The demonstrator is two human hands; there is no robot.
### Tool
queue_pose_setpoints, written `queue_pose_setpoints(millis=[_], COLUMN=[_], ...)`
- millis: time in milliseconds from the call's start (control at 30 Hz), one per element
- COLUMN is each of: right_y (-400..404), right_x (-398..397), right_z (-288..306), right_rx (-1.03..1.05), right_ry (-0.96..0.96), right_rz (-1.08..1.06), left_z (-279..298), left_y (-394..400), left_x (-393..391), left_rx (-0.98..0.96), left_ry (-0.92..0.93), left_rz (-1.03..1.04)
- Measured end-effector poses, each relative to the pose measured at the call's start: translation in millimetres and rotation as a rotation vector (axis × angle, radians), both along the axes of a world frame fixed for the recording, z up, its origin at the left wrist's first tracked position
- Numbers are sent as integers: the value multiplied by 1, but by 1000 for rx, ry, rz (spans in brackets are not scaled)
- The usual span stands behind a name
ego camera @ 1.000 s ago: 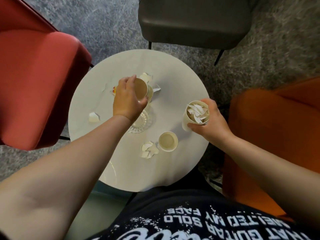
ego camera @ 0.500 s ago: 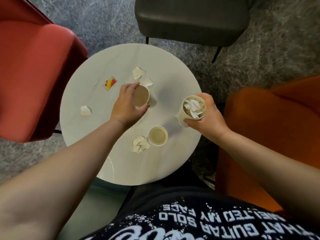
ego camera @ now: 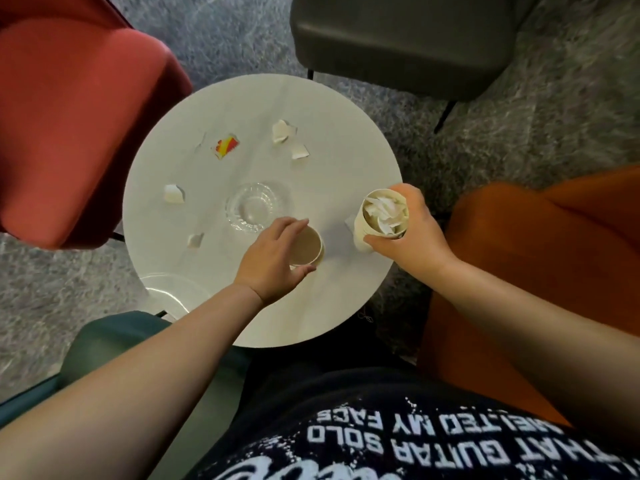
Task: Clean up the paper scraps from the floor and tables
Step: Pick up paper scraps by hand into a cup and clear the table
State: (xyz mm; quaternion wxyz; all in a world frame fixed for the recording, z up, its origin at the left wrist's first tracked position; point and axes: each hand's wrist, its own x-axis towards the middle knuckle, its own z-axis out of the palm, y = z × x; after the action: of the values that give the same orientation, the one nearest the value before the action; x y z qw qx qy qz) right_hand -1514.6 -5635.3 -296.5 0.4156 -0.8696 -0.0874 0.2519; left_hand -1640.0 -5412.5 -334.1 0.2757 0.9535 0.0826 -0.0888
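Round white table (ego camera: 346, 174), seen from above. The left hand (ego camera: 273, 261) reaches forward from a bare, nearly straight forearm and arches over an empty paper cup (ego camera: 306, 245) standing near the table's near edge. Fingers curve along the cup's far rim, the thumb reaches round its near side; whether the hand grips the cup or only cups it loosely cannot be told.

The right hand (ego camera: 410, 237) is held at the table's right edge, wrist bent inward, fingers and thumb wrapped firmly round a second paper cup (ego camera: 381, 220). This cup is tilted slightly and packed with white paper scraps (ego camera: 384, 211).

Loose scraps remain on the tabletop: a red and yellow scrap (ego camera: 225, 146) at the far left, two white scraps (ego camera: 283, 131) and (ego camera: 299, 152) at the far centre, one white scrap (ego camera: 173, 194) at the left, and a smaller scrap (ego camera: 195, 240) nearer the left arm. A clear glass dish (ego camera: 254, 207) sits at the centre, just beyond the left hand.

Surroundings: a red chair (ego camera: 69, 116) at left, a dark grey chair (ego camera: 398, 39) at the far side, an orange chair (ego camera: 554, 244) at right, grey carpet (ego camera: 554, 116) beneath.
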Motion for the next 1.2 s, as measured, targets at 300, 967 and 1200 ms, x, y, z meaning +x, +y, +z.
queue_pose_setpoints(millis=[300,967,1200], right_y=[-12,-1,2], right_x=[-14,-34,-35], right_z=[-1,-26,-32], right_rx=[2,-1,3], right_ry=[24,82,90], right_rz=[30,164,183], left_z=[-21,-70,-87], left_y=[-8,2,3], left_x=[38,-37,-31], left_rx=[-60,-56,-150], left_ry=[74,263,150], left_rz=[156,541,568])
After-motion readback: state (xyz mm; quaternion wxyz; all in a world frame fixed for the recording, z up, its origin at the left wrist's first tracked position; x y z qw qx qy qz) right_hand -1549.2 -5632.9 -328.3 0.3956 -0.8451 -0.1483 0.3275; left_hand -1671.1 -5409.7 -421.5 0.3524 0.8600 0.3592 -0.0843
